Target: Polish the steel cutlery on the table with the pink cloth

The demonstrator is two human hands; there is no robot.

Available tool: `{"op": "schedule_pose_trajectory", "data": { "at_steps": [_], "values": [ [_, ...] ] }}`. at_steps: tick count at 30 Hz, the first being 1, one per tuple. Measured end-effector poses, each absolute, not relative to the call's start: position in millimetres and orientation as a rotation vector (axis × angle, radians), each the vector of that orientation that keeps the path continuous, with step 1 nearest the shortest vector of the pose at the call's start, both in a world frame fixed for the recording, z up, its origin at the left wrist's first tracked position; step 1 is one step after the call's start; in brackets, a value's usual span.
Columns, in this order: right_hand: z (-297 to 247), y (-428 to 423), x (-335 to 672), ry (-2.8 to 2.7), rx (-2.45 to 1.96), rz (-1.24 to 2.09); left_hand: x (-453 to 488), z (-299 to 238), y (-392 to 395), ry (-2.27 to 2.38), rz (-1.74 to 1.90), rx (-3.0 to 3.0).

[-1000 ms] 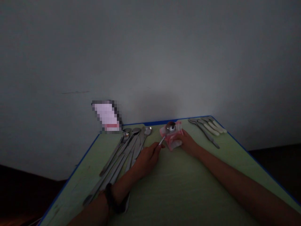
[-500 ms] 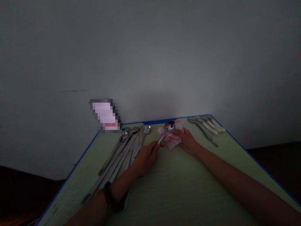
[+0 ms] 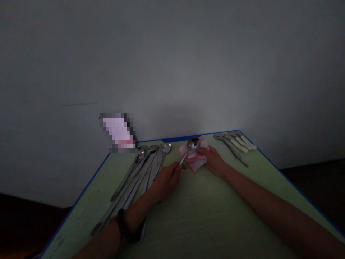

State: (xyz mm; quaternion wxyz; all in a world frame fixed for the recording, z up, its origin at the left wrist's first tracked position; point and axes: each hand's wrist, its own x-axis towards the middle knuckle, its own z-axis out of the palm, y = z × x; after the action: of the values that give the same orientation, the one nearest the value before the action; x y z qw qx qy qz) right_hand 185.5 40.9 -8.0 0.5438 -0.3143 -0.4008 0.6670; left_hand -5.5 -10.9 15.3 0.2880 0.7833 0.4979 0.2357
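My left hand is closed around the handle of a shiny metal spoon, whose round bowl points away from me near the table's far edge. A pink and white cloth lies behind and under the bowl. My right hand grips this cloth, with the fingers partly hidden by it, close against the spoon's bowl. Under and beside my left forearm, several long metal spoons lie in a loose pile, their bowls toward the wall.
Several utensils with white handles lie at the far right, beside a grey metal spoon. A blurred-out phone-like device leans on the wall at the far left. The green table has a blue edge and meets a grey wall.
The whole view has shifted slightly, so things sit a little further left. Both hands keep their holds on the spoon and the cloth, with hardly any movement between them.
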Motion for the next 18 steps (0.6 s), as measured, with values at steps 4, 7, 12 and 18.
{"op": "schedule_pose_trajectory", "data": {
  "at_steps": [4, 7, 12, 18],
  "values": [
    [-2.4, 36.7, 186.2, -1.065, -0.698, 1.565, -5.7, 15.5, -11.1, 1.325, 0.634, 2.09],
    [1.0, 34.2, 186.6, -1.119, -0.65, 1.592, -5.8, 15.4, -11.2, 1.325, 0.647, 2.082],
    [-7.4, 39.0, 186.0, -1.024, -0.722, 1.503, -5.8, 15.1, -10.8, 1.342, 0.616, 2.12],
    [-11.8, 48.4, 185.3, -0.784, -0.725, 1.536, -3.4, 14.0, -11.1, 1.413, 0.58, 2.175]
  ]
}}
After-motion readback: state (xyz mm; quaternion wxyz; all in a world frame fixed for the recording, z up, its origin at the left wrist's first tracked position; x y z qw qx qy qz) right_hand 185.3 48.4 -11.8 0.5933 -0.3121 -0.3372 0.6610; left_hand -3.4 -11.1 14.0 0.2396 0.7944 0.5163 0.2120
